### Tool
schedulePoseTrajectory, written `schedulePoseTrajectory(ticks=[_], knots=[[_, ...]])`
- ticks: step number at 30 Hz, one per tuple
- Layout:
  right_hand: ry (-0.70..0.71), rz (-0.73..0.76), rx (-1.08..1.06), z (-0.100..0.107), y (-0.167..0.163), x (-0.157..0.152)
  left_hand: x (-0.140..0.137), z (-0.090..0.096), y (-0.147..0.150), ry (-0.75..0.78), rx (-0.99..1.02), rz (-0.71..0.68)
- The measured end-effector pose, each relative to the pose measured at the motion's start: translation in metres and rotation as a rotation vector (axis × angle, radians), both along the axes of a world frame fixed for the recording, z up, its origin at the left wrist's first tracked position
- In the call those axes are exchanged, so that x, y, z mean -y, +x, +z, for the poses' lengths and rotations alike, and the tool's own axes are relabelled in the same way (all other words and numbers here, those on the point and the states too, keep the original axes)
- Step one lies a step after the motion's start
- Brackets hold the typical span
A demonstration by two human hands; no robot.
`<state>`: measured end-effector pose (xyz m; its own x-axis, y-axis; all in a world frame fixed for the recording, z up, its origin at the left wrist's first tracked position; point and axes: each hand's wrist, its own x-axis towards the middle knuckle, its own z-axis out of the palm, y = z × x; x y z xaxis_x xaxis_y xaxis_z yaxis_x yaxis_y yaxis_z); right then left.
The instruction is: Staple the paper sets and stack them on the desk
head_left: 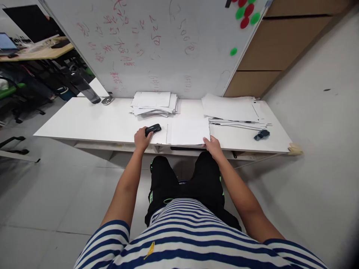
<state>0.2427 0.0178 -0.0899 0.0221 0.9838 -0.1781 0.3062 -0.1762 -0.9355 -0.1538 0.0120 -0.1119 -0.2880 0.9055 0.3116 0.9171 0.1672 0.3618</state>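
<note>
Head view: left of centre, we gripped the stapler in our left hand, apparently for control. Our right hand pinched the paper by its lower-right corner, likely steadying it.

So the desk was a long white one with an open shelf under the top, and over at the back left corner it had a dark see-through bottle with a mouse right beside it. Two messy paper piles sat along the back, a left stack kinda near the middle and a wider right stack with its edges all fanned out. Up front there were some white sheets lying near the edge, a black stapler just left of them, and some small dark gadget off to the right, too small to make out.
</note>
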Motion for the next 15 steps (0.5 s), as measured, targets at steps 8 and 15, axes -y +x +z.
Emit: schedulePoseTrajectory(ticks=[8, 15], knots=[[-0.039, -0.014, 0.838, 0.012, -0.005, 0.021, 0.000, -0.016, 0.000, 0.123, 0.073, 0.075], [0.185, -0.069, 0.722, 0.038, -0.035, 0.023, 0.002, -0.018, 0.003, 0.153, 0.103, 0.086]])
